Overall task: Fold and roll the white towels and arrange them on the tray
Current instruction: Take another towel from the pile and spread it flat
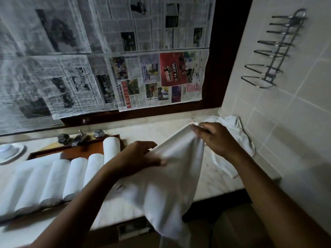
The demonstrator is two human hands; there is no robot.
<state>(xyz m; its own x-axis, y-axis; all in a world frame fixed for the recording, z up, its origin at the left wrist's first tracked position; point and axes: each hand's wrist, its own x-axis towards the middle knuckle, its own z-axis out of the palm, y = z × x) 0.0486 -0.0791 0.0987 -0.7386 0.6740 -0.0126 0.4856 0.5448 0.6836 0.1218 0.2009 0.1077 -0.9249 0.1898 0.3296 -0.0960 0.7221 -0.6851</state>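
Observation:
A white towel (172,183) hangs unfolded between both hands, its lower end drooping past the counter's front edge. My right hand (215,138) pinches its upper corner. My left hand (141,154) grips the towel's edge lower to the left. Several rolled white towels (75,174) lie side by side on a brown wooden tray (80,151) at the left of the counter. One more roll (112,147) sits at the tray's far right end.
A crumpled pile of white towels (231,131) lies in the counter's back right corner by the tiled wall. Tap handles (80,137) and a white dish (9,151) stand behind the tray. A metal rack (274,51) hangs on the wall. Newspaper (107,51) covers the mirror.

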